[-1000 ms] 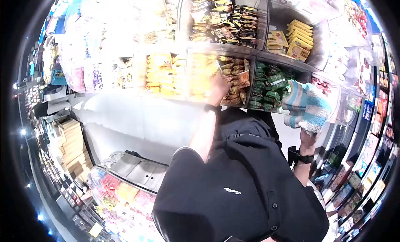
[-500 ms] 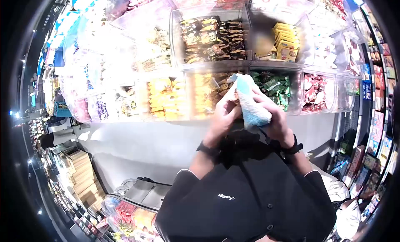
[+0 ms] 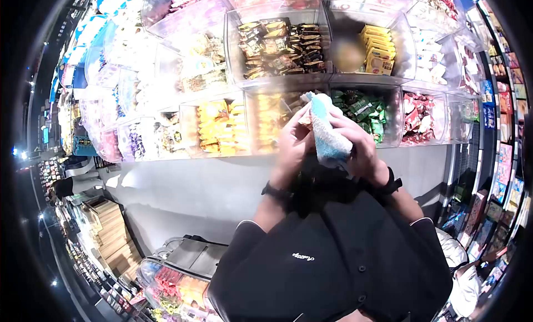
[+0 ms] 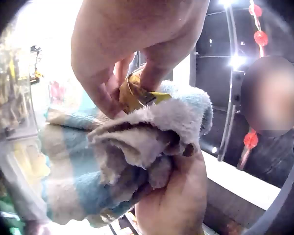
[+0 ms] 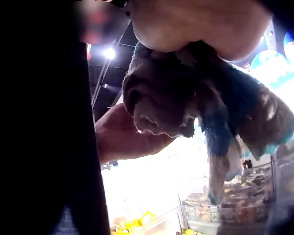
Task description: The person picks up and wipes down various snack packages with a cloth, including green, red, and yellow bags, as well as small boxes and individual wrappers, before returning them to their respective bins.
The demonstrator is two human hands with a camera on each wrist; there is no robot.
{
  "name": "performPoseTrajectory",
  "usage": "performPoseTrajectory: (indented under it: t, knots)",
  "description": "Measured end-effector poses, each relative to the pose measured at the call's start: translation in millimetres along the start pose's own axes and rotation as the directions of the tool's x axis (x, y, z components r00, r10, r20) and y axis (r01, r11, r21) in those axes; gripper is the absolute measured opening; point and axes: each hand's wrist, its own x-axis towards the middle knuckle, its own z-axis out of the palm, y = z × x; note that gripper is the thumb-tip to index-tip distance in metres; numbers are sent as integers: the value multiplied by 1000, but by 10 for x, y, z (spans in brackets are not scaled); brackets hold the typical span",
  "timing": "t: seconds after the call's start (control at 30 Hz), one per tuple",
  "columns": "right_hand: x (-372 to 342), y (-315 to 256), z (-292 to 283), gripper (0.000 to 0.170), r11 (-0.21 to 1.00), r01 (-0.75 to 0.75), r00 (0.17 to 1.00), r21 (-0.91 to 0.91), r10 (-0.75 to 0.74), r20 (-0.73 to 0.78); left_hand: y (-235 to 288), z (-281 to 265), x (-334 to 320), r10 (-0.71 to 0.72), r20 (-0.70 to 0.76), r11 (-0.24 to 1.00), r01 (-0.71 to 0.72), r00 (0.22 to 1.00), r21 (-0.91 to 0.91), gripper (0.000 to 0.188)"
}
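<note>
In the head view both hands meet in front of the chest, at the front edge of the candy bins. My right hand (image 3: 363,153) grips a fluffy blue-and-white striped cloth (image 3: 327,133), bunched up, its loose end hanging down in the right wrist view. Between thumb and fingers my left hand (image 3: 291,150) pinches a small gold-yellow snack packet (image 4: 131,94), best seen in the left wrist view. The packet is against the cloth's folded edge (image 4: 161,117), which covers its lower part. In the right wrist view the left hand (image 5: 125,134) is partly behind the cloth.
Clear-walled bins span the front: yellow packets (image 3: 219,128), green packets (image 3: 361,108), red-and-white packets (image 3: 419,117), and black-gold packets (image 3: 283,47) farther back. Behind at lower left stand a grey-topped display (image 3: 194,258) and wooden steps (image 3: 114,233). A person in white (image 3: 463,288) is at lower right.
A second ago my left hand was down in a bin and the cloth hung off to the right. Since then, both hands have come together at the middle, packet against cloth.
</note>
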Motion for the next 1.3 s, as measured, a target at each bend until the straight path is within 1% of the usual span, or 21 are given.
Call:
performPoseTrajectory:
  t: [0.1,0.27,0.37,0.43,0.5,0.57,0.6,0.7,0.77,0.83,0.87,0.9,0.93,0.97,1.0,1.03,1.07,1.1,1.17,1.2,1.3]
  knots:
    - [-51,94,46,43,979,-152,980,133,167,-111,-52,37,-55,-52,-16,990,54,999,133,61]
    - [-173,90,-99,44,921,-344,932,181,358,-50,52,61,-51,-82,-66,990,89,994,109,60]
    - [-350,189,-285,36,697,-543,763,468,643,-72,40,-171,-26,-138,-96,976,152,986,154,58]
    - [-455,309,-356,34,518,-443,628,732,762,-159,15,-344,8,-149,-129,964,173,980,201,50]
    - [-614,337,-560,41,421,-405,634,811,769,-83,-30,-523,61,-116,-167,949,158,979,273,36]
    - [-1349,689,-704,45,836,-513,836,196,538,-104,-197,-811,94,-62,-212,926,136,975,353,32]
    - [-1713,863,-776,47,899,-416,908,-138,404,-111,-313,-982,115,-31,-234,910,124,972,396,34]
    - [-1765,511,-847,50,458,-495,776,-739,615,-138,-597,-1360,159,46,-308,870,114,950,480,38]
    - [-1733,465,-823,45,340,-357,890,-870,407,-207,-649,-1462,167,20,-328,853,155,944,497,38]
    - [-1913,538,-819,45,375,-432,869,-820,418,-266,-951,-1911,212,21,-318,679,220,948,700,36]
    - [-1818,439,-847,42,509,-499,857,-702,409,-312,-1013,-2027,241,-3,-290,535,247,957,808,39]
    - [-1719,390,-830,41,545,-540,839,-641,409,-359,-969,-2005,288,-32,-265,371,257,964,892,43]
    - [-1788,454,-841,41,489,-444,892,-751,316,-322,-928,-1863,277,-78,-322,428,324,943,844,38]
    - [-1870,501,-851,42,414,-343,936,-843,227,-269,-992,-1868,289,-21,-303,344,292,953,893,39]
    - [-1822,421,-857,44,410,-332,935,-849,262,-240,-1013,-1827,324,33,-277,254,259,960,932,41]
    - [-1800,417,-848,43,343,-354,912,-870,331,-240,-1012,-1798,358,84,-242,158,227,967,961,42]
    - [-1839,427,-842,44,338,-378,902,-862,343,-261,-996,-1777,385,-1,-275,160,272,961,949,46]
    - [-1926,458,-838,44,331,-405,891,-852,354,-286,-970,-1761,410,47,-247,111,241,968,964,47]
    - [-2483,775,-866,46,406,-603,772,-687,513,-375,-850,-1593,445,131,-184,13,184,974,983,49]
    - [-2541,763,-882,47,425,-638,748,-642,539,-387,-656,-1396,486,130,-215,4,216,968,976,40]
    - [-2290,444,-912,49,466,-660,742,-589,529,-412,-235,-1045,684,174,-215,292,158,961,943,29]
